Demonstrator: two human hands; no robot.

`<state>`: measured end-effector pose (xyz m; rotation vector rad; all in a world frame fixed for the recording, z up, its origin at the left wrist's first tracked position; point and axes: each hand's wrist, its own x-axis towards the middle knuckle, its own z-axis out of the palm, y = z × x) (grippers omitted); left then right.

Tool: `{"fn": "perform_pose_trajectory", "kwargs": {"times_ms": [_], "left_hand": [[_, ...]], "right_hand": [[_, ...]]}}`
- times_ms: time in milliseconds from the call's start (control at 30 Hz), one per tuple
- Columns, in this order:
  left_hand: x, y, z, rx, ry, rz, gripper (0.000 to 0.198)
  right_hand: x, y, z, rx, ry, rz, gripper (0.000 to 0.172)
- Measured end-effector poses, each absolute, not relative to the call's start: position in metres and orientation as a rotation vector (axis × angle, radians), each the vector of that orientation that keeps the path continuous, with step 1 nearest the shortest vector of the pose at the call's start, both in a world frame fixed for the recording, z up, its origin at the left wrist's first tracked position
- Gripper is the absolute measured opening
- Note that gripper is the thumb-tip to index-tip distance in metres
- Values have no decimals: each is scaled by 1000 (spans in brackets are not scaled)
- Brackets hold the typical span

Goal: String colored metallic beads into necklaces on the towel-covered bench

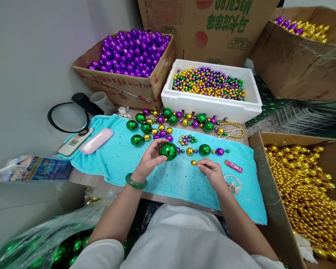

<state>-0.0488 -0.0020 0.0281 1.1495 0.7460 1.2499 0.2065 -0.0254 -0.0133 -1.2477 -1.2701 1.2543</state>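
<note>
My left hand [150,161], with a green bangle at the wrist, is wrapped round a large green bead [168,151]. To its right my right hand [211,170] pinches beside a small gold bead [193,163], from which a thin line runs toward the green bead. A strung row with a gold bead [189,151], a green bead [204,150] and a purple bead [220,151] lies on the turquoise towel [173,186]. Loose gold and purple beads [162,133] sit beyond my left hand. Small mixed beads [188,140] form a pile nearby.
Behind the towel lie a finished-looking bead strand [184,122], a white foam box [210,105] and a carton of purple beads [154,86]. A pink case [96,141] lies left. A carton of gold beads [280,209] stands right.
</note>
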Motion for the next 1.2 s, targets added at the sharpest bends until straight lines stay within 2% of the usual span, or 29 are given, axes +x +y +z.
{"fn": "perform_pose_trajectory", "kwargs": {"times_ms": [267, 533, 1000, 1200], "left_hand": [[-46, -15, 42, 1381, 819, 1164, 53], [-36, -14, 43, 1170, 745, 1150, 51], [-36, -11, 37, 1173, 826, 1188, 53], [-36, -11, 38, 1154, 711, 1106, 50]], "right_hand": [[206, -20, -27, -1200, -1176, 1442, 16], [206, -20, -35, -1218, -1155, 1475, 26], [204, -21, -40, -1246, -1071, 1525, 23], [205, -19, -38, -1233, -1149, 1511, 25]]}}
